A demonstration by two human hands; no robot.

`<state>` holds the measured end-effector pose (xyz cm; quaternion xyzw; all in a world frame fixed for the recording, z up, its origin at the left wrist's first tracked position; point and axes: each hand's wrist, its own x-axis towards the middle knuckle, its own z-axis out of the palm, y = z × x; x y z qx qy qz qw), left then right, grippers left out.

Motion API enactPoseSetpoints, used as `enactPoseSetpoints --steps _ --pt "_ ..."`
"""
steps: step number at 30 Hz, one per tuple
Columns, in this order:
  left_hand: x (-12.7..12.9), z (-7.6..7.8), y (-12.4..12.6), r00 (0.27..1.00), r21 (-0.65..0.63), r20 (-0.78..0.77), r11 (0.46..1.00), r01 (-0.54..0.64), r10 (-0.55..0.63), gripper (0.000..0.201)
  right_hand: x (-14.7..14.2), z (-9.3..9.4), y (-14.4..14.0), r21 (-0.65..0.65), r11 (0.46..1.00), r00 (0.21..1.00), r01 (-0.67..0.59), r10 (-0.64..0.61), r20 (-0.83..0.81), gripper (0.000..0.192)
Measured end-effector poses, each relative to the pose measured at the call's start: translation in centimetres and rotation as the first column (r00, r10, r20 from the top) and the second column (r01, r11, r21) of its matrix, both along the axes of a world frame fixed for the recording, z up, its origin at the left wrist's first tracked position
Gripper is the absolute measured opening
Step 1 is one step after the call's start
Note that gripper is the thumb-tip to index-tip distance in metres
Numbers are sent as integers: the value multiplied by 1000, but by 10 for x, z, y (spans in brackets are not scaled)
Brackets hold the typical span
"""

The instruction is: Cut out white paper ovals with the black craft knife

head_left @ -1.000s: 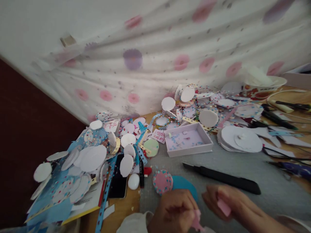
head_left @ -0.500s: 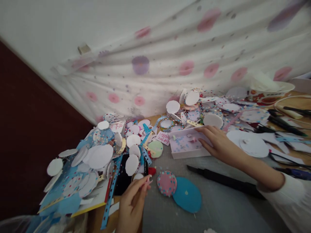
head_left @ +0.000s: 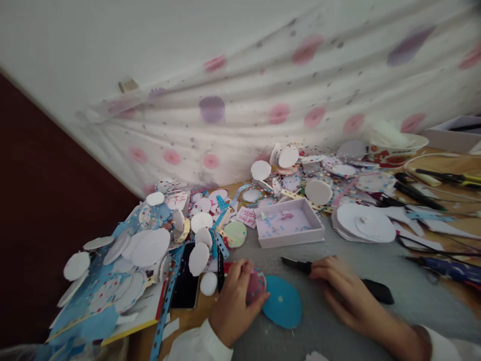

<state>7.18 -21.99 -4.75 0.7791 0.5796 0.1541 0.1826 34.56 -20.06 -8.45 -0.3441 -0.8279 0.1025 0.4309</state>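
Note:
My left hand point(head_left: 237, 301) is closed around the edge of a small pink paper disc point(head_left: 254, 287) with a dotted rim, partly covering it. Beside the disc, a blue oval piece point(head_left: 282, 301) with a small pale spot lies on the grey mat point(head_left: 300, 341). My right hand point(head_left: 340, 286) has its fingers curled over the handle of a black craft knife point(head_left: 296, 264). The blade points left and the handle's end shows past the hand. Behind both hands stands an open white box point(head_left: 291, 240) holding small blue bits and a pink scrap.
White paper discs point(head_left: 150, 246) pile up at the left, by a black phone point(head_left: 185, 291). More discs lie at the back. A stack of white discs point(head_left: 364, 223) sits right of the box. A paper bowl point(head_left: 396, 150), black cables and a blue-handled tool point(head_left: 447, 268) are farther right.
My left hand has moved right from pinching a small pale pink scrap to gripping the pink disc. My right hand has left the box and come down onto the craft knife.

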Motion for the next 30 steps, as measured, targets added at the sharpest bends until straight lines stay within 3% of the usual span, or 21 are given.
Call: enactPoseSetpoints --steps 2,5,10,12,16,18,21,25,27,30 --pt "0 -4 3 998 -66 -55 997 40 -44 71 -3 -2 0 -12 1000 1000 -25 25 1 27" --pt "-1 -5 6 994 -100 -73 992 75 -82 68 -5 -1 0 -21 999 999 -40 40 -17 26" --pt "5 6 -2 1000 -26 -27 1000 5 -6 59 -1 0 1 -36 999 998 -30 27 -62 26" --pt "17 7 -8 999 -9 -13 999 31 -31 62 0 -1 1 -43 999 997 -21 17 -77 26" --pt "46 -4 -16 982 -107 -57 979 175 -182 84 1 -1 1 -51 999 996 -7 3 -92 25" --pt "56 -12 -17 974 -145 -104 972 187 -203 96 1 0 1 -54 999 996 -3 -2 -91 24" --pt "57 -19 -16 975 -80 -141 984 162 -172 80 1 0 1 -57 998 996 2 -7 -91 24" --pt "24 -2 -13 986 195 -142 975 110 -83 64 0 1 1 -52 999 996 -1 -4 -91 25" --pt "-11 21 -6 989 387 -143 922 13 46 57 0 2 1 -45 999 996 -3 -1 -91 25" --pt "-79 67 11 941 588 -181 798 -131 287 46 -1 5 0 -35 999 996 0 -3 -93 25"
